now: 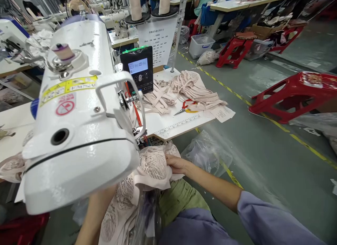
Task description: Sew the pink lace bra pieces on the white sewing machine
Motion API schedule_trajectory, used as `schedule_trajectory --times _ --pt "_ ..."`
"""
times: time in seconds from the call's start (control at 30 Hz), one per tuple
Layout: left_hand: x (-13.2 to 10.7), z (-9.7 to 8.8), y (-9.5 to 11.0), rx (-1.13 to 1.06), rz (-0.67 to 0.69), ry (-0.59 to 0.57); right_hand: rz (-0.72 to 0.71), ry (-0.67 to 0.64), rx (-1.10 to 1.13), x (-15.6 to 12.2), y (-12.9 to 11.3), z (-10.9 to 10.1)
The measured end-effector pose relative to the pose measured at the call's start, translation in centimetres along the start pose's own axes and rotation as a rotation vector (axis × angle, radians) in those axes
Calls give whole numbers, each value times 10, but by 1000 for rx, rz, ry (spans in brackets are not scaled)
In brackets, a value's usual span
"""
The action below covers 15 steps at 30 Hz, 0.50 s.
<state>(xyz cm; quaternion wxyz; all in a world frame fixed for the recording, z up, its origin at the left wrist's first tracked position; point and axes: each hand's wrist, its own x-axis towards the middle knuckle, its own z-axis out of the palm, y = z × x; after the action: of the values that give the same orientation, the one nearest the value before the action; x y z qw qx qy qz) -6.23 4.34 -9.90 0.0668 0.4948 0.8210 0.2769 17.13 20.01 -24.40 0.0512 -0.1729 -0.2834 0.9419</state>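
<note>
My right hand (pixel 177 163) grips the edge of a pale pink lace bra (pixel 152 164), just below the needle end of a white sewing machine (pixel 79 132). The bra's moulded cups and plain lower band face up, and more pale lace pieces (pixel 118 206) trail from it down over my lap. My left hand (pixel 109 191) reaches in from below; the machine head covers its fingers, so I cannot see what they do. Scissors (pixel 186 110) with red and yellow handles lie on the table (pixel 171 127) beside a printed ruler scale.
A pile of pale straps (pixel 195 88) lies at the table's right end. Behind the machine arm stands a lit control panel (pixel 138 69), with thread cones (pixel 135 6) above. Red stools (pixel 297 94) stand on the floor to the right; a clear plastic bag (pixel 210 153) lies nearer.
</note>
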Motion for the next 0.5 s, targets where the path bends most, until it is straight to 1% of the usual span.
schedule_trajectory --times 0.1,0.17,0.27,0.37,0.4,0.43,0.47,0.5 --pt "2 -1 8 40 38 -75 -48 89 17 -6 -10 2" --pt "1 -4 9 58 61 -70 -72 109 22 -10 -18 3" --pt "-12 -11 7 80 38 13 -127 158 30 -21 -35 2" --pt "-38 -15 14 110 -85 169 -210 234 3 -36 -55 8" --pt "-49 -15 20 92 -90 232 -241 251 -24 -42 -61 14" --pt "-59 -15 29 54 -42 285 -268 254 -71 -48 -66 22" --pt "-68 -13 40 -5 65 315 -283 230 -154 -53 -70 34" --pt "-74 -11 52 -69 224 311 -280 170 -271 -58 -72 48"
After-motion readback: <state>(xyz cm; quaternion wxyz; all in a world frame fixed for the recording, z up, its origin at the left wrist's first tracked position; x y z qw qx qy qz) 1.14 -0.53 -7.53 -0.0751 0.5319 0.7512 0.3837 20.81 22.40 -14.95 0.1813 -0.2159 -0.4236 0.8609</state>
